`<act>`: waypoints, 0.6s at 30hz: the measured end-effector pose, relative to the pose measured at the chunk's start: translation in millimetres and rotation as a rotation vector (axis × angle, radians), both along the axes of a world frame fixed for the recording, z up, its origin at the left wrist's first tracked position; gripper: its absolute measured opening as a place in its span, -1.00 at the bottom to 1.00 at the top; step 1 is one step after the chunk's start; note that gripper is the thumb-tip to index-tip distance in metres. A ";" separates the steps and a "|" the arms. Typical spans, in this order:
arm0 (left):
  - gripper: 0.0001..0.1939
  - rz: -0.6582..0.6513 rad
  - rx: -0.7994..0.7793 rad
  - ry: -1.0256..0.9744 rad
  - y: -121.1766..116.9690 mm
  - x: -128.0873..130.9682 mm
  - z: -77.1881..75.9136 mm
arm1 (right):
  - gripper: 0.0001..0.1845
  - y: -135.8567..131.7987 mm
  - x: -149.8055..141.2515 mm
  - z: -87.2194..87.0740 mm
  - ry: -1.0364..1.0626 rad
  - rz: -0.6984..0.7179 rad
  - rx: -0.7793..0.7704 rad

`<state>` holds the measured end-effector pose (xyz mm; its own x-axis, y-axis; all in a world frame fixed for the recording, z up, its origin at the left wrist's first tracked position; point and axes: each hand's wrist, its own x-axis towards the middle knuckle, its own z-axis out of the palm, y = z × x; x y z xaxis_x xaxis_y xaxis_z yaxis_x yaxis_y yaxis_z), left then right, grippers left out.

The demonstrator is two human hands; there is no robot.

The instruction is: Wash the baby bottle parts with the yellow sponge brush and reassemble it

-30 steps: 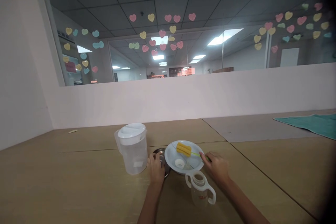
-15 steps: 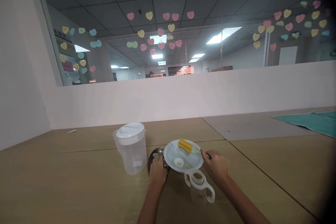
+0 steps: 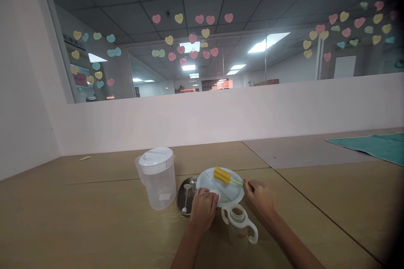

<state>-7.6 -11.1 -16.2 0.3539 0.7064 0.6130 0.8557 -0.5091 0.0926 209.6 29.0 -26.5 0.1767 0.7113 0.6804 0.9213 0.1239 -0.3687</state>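
Two bare hands apart, just above a handled baby bottle: left hand at a small white cap, grip unclear; right hand pinching the green handle of a bottle brush. Risk of toppling the bottle through a careless brush swing, or of tipping the white plate by pressing its edge.

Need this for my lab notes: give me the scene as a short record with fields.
Left hand: on the near rim of a round white plate.
Right hand: at the end of the green handle of a yellow sponge bottle brush, which lies on the plate.
Beside plate: transparent plastic pitcher with white lid; transparent baby bottle with white handles; dark metal tray.
Surface: light wooden table.
Farther right: teal towel.
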 end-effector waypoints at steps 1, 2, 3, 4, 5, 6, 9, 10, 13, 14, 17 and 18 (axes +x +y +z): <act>-0.67 0.007 0.004 0.010 -0.1 -0.6 0.4 | -0.42 0.0 0.1 0.2 -0.001 0.001 -0.012; -0.68 0.010 0.011 0.013 -0.2 -1.5 1.1 | -0.43 0.0 0.1 0.3 0.000 0.004 -0.022; -0.68 0.013 0.019 0.011 -0.4 -2.5 1.8 | -0.43 0.1 0.2 0.3 0.002 0.006 -0.030; -0.69 0.017 0.025 0.005 -0.7 -3.5 2.3 | -0.43 0.2 0.4 0.3 0.006 0.008 -0.035; -0.69 0.024 0.029 -0.001 -1.0 -4.3 2.5 | -0.43 0.5 0.5 0.1 0.011 0.010 -0.037; -0.69 0.033 0.032 -0.006 -1.2 -4.9 2.4 | -0.44 0.8 0.6 -0.2 0.016 0.012 -0.037; -0.67 0.048 0.028 -0.019 -1.2 -5.8 0.6 | -0.43 2.3 0.9 -1.8 0.020 0.017 -0.025; -0.67 0.050 0.027 -0.028 -1.2 -5.9 0.0 | -0.43 2.8 1.0 -2.5 0.018 0.017 -0.020; -0.66 0.047 0.013 -0.062 -1.4 -6.1 -0.6 | -0.44 3.7 1.2 -3.9 0.014 0.007 -0.019; -0.66 0.040 0.007 -0.074 -1.8 -5.8 0.0 | -0.45 3.7 1.4 -4.0 0.013 0.005 -0.022; -0.71 -0.004 -0.010 -0.108 -3.7 -2.7 4.1 | -0.46 3.0 2.3 -3.6 0.007 0.010 -0.030; -0.72 -0.032 -0.019 -0.114 -4.2 -0.8 5.9 | -0.46 2.7 2.7 -3.2 0.006 0.010 -0.029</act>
<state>-8.4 -15.3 -10.3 0.3051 0.7079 0.6370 0.8227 -0.5328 0.1982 212.3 31.7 -29.7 0.1734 0.7322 0.6587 0.9178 0.1224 -0.3777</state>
